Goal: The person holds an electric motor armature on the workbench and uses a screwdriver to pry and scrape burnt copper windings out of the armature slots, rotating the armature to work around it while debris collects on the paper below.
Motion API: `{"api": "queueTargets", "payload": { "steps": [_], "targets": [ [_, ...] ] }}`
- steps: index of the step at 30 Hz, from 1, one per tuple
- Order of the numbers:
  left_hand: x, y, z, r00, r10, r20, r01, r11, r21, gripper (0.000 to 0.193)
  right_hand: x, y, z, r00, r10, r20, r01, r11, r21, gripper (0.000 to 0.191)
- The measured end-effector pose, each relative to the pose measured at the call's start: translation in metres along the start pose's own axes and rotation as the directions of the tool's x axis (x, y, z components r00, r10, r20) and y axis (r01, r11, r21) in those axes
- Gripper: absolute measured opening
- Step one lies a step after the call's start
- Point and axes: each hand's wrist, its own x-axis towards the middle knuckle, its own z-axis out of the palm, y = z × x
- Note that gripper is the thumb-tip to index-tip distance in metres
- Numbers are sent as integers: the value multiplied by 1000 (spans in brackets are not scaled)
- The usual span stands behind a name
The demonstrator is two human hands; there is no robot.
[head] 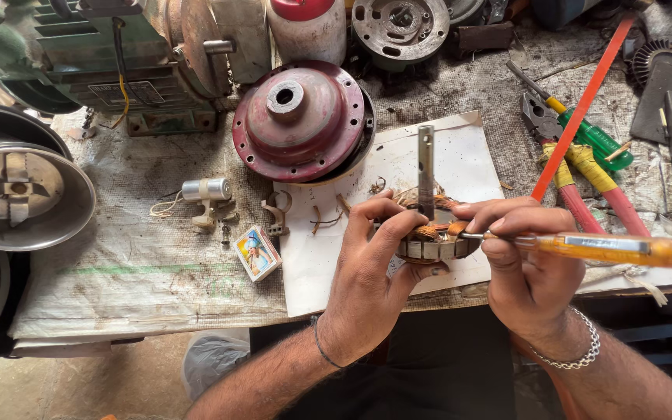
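Left hand [367, 268]: curled around the wound motor stator [433, 241], fingers clamped on its near rim, holding it up just above the white sheet [460, 152]
Right hand [526, 268]: fingers pressed together around the orange-handled screwdriver [600, 247], whose metal tip lies against the copper windings on top of the stator
Green motor [103, 62]: the biggest thing on the bench, at the far left, well apart from both hands
Round metal cover [21, 187]: left edge of the bench, with a cross-shaped piece in its middle
Red end bell [297, 117]: lies flat beyond the sheet, hub hole up, its rim overlapping the sheet's far corner
Stator: between the two hands, its steel shaft [426, 167] standing upright
Pliers [577, 175]: red and yellow grips, right of the sheet, beside a green screwdriver [593, 140]
Capacitor [205, 190]: small silver cylinder with pale leads, left of the sheet
Small printed box [257, 253]: just left of the sheet's near edge
Step in hand: seemingly prying or tucking the windings with the tip
Next move calls for: a steady left grip and light pressure, so the tip does not nick the copper
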Motion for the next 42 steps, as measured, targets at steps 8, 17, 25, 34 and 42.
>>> {"api": "queueTargets", "payload": {
  "steps": [8, 17, 25, 34, 42],
  "targets": [
    [0, 1, -1, 999, 51, 9, -52, 998, 25, 57, 0, -3, -2, 999, 33, -14, -33, 999, 33, 20],
    [-1, 1, 0, 999, 39, 8, -39, 999, 35, 57, 3, -3, 6, 979, -65, -191, 86, 991, 101, 27],
    [-2, 2, -3, 994, 86, 65, -91, 993, 75, 57, 5, -5, 3, 985, -173, -14, 172, 983, -58, 24],
    [-3, 2, -2, 994, 80, 74, -84, 995, 60, 59, 1, 0, -2, 991, -127, 51, 130, 988, -80, 23],
    [-2, 3, -1, 992, 107, 64, -110, 993, 49, 58, 2, 1, -1, 986, -148, 71, 153, 985, -83, 21]
  ]
}}
